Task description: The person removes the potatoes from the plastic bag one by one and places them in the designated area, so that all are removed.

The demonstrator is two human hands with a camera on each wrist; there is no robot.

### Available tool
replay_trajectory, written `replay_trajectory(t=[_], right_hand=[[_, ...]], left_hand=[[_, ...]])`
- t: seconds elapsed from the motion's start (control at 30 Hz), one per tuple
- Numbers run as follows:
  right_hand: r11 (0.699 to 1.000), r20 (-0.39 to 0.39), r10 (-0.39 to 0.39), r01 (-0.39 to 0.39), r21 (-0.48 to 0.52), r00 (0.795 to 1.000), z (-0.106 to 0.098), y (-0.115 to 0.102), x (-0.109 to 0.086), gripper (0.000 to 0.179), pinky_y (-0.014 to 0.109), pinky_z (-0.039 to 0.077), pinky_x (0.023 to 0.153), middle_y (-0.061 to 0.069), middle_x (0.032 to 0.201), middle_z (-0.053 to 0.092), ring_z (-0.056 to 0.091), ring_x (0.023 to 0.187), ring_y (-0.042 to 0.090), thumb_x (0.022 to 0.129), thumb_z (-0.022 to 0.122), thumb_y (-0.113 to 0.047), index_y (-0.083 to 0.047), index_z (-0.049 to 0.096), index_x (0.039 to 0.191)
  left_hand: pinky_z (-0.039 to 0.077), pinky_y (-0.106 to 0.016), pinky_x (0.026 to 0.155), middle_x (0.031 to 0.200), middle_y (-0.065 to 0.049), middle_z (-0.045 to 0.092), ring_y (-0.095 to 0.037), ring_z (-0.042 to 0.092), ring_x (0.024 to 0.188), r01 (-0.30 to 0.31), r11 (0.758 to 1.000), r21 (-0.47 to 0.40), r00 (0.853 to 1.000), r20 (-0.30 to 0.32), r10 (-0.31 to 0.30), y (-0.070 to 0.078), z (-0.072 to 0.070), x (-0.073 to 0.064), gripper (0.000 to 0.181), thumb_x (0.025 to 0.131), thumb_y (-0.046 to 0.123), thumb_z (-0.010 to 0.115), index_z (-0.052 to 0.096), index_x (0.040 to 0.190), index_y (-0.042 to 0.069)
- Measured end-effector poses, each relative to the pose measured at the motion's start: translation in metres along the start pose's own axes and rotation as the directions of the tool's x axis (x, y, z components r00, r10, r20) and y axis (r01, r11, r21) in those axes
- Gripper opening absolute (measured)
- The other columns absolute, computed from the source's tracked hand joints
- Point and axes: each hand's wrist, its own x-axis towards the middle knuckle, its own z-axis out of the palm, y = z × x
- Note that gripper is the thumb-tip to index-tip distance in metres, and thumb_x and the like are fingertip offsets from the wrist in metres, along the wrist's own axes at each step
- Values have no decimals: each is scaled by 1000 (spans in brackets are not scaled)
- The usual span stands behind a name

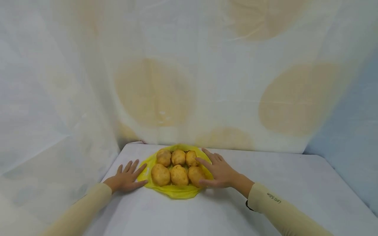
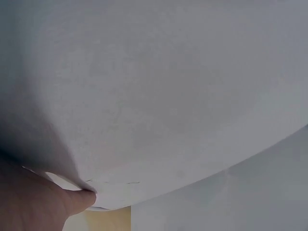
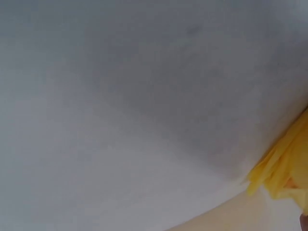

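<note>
Several brown potatoes sit in two rows on a spread yellow plastic bag, whose rim rises around them in the head view. To the left, my left hand lies palm down with fingers spread, its fingertips at the bag's left edge. My right hand reaches over the bag's right side with fingers apart, fingertips right at the nearest potatoes. Only part of the left hand enters the left wrist view at lower left. Crumpled folds of the bag show at the right of the right wrist view.
A white-covered table carries the bag near its far edge. Behind it hangs a pale curtain with large tan dots, and sheeting encloses the left side. Both forearms wear cream sleeves.
</note>
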Motion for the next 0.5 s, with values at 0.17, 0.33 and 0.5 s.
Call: replay_trajectory(t=[0.17, 0.33, 0.5], right_hand=[[997, -31, -17, 19, 81, 999, 3, -10, 5, 86, 59, 31, 111, 14, 164, 17, 36, 142, 36, 87, 55, -71, -25, 30, 155], [986, -122, -7, 28, 166, 993, 5, -17, 10, 84, 54, 37, 104, 11, 150, 39, 47, 129, 30, 84, 63, -67, -20, 39, 150], [971, -157, 10, 28, 236, 988, 7, -24, 14, 81, 51, 41, 104, 5, 143, 46, 49, 128, 26, 81, 71, -60, -21, 43, 147]], left_hand=[[2, -76, 109, 164, -24, 7, -52, 7, 148, -5, 1000, 5, 1000, -3, 5, -2, 3, 4, 88, 92, 75, 37, 20, 159, 20], [0, -75, 110, 165, -23, 5, -52, 6, 149, 6, 1000, 0, 1000, 9, -6, -1, 3, 6, 89, 91, 76, 37, 19, 159, 21], [0, -76, 109, 165, -24, 5, -53, 6, 148, 20, 1000, -12, 1000, 20, -20, -1, 1, 1, 88, 92, 74, 39, 20, 159, 20]])
